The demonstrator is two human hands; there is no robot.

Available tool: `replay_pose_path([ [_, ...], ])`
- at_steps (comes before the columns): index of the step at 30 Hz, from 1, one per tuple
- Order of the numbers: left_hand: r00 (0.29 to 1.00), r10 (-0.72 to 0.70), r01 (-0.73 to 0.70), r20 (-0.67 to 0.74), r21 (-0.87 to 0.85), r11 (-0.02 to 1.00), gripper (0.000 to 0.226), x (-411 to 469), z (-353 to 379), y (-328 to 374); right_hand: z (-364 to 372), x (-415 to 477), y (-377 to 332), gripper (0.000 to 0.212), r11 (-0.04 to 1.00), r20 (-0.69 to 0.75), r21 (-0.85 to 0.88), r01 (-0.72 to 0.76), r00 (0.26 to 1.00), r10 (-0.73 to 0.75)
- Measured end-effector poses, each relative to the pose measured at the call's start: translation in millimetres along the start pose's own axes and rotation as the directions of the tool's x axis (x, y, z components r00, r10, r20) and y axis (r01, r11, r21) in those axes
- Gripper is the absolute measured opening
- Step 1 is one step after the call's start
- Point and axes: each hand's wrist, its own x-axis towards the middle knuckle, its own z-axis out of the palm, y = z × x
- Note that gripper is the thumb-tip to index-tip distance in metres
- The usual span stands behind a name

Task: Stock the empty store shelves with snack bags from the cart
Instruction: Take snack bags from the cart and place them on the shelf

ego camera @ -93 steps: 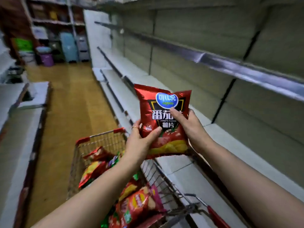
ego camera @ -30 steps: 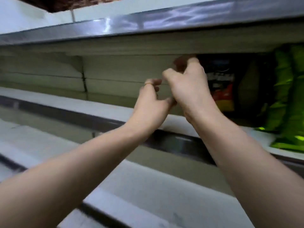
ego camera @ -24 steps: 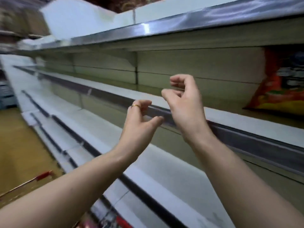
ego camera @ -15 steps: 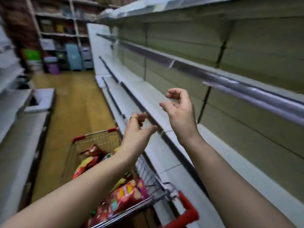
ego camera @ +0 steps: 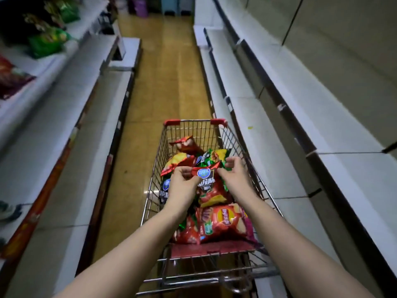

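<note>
While both forearms reach up from the bottom edge of the frame, I see the wire cart (ego camera: 194,134) standing in the lower centre, its red seat flap (ego camera: 210,250) closest to me. Just past the flap lies a red bag with a yellow logo (ego camera: 221,220), resting on other bags in the pile. Above it in the frame, I have the left hand (ego camera: 182,188) and the right hand (ego camera: 235,179) set a little apart, each closed on the same red snack bag (ego camera: 211,190). The left pinches its top left corner beside the blue round logo, and the right thumb and curled fingers take its top right corner. The bag stands roughly upright inside the cart, on top of the heap. A dark bag (ego camera: 165,188) is partly hidden under the left hand. Beyond the fingers I make out a green bag (ego camera: 212,157), and another red bag (ego camera: 185,145) lies near the far end of the basket.

White shelves (ego camera: 268,147) run along the right side of the frame, beside the cart. More shelves (ego camera: 64,125) line the left side, with green bags (ego camera: 46,40) on them at the upper left. The yellow-brown floor (ego camera: 163,82) stretches up the centre to a purple bin (ego camera: 141,6) at the top edge.
</note>
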Motion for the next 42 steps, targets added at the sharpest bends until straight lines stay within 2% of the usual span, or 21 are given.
replay_pose_path([
  [4,0.993,-0.114,0.112,-0.042,-0.049,0.993,0.026,23.3,2.7,-25.5,27.6,35.3,37.0,0.036,0.984,0.115,-0.159,-0.081,0.988,0.100],
  [10,0.970,-0.231,0.222,-0.078,-0.103,0.970,0.036,49.7,18.2,-59.5,61.6,90.1,91.7,0.045,0.949,0.210,-0.267,-0.165,0.952,0.225],
  [17,0.949,-0.294,0.284,-0.110,-0.102,0.953,0.042,72.7,25.8,-94.0,91.8,136.9,133.9,0.109,0.899,0.237,-0.346,-0.270,0.902,0.362],
  [20,0.939,-0.324,0.313,-0.114,-0.104,0.944,0.038,74.6,26.0,-108.4,100.7,147.6,149.8,0.121,0.873,0.251,-0.336,-0.354,0.860,0.445],
  [23,0.928,-0.355,0.343,-0.115,-0.113,0.932,0.035,72.5,24.9,-117.3,107.0,151.6,167.4,0.124,0.859,0.250,-0.302,-0.414,0.835,0.490],
  [26,0.929,-0.350,0.340,-0.117,-0.095,0.935,0.037,71.5,25.0,-119.8,107.3,148.6,173.5,0.119,0.877,0.199,-0.264,-0.401,0.867,0.456],
  [31,0.942,-0.320,0.320,-0.104,-0.020,0.947,0.045,68.8,31.6,-115.7,87.5,133.5,156.6,0.100,0.932,0.069,-0.182,-0.314,0.941,0.331],
  [34,0.951,-0.300,0.301,-0.071,0.000,0.954,0.049,62.3,37.0,-105.0,64.8,124.0,135.2,0.095,0.967,0.038,-0.061,-0.248,0.967,0.251],
  [36,0.957,-0.285,0.286,-0.044,0.004,0.958,0.054,56.6,39.2,-94.2,47.6,115.9,117.4,0.100,0.978,0.033,0.037,-0.204,0.979,0.203],
  [38,0.972,-0.236,0.236,-0.014,0.020,0.972,0.070,49.9,39.8,-80.5,28.6,105.5,98.4,0.108,0.984,0.074,0.099,-0.145,0.988,0.138],
  [39,0.981,-0.194,0.194,-0.003,0.034,0.980,0.086,46.2,39.3,-73.4,18.9,99.7,89.7,0.109,0.986,0.109,0.115,-0.121,0.988,0.108],
  [41,0.992,-0.123,0.121,0.032,0.041,0.992,0.117,40.4,37.4,-61.9,-1.7,81.3,66.9,0.103,0.988,0.163,0.132,-0.080,0.985,0.058],
  [42,0.994,-0.093,0.090,0.062,0.037,0.995,0.124,36.7,36.7,-53.8,-11.8,69.3,52.8,0.100,0.988,0.177,0.138,-0.065,0.983,0.040],
])
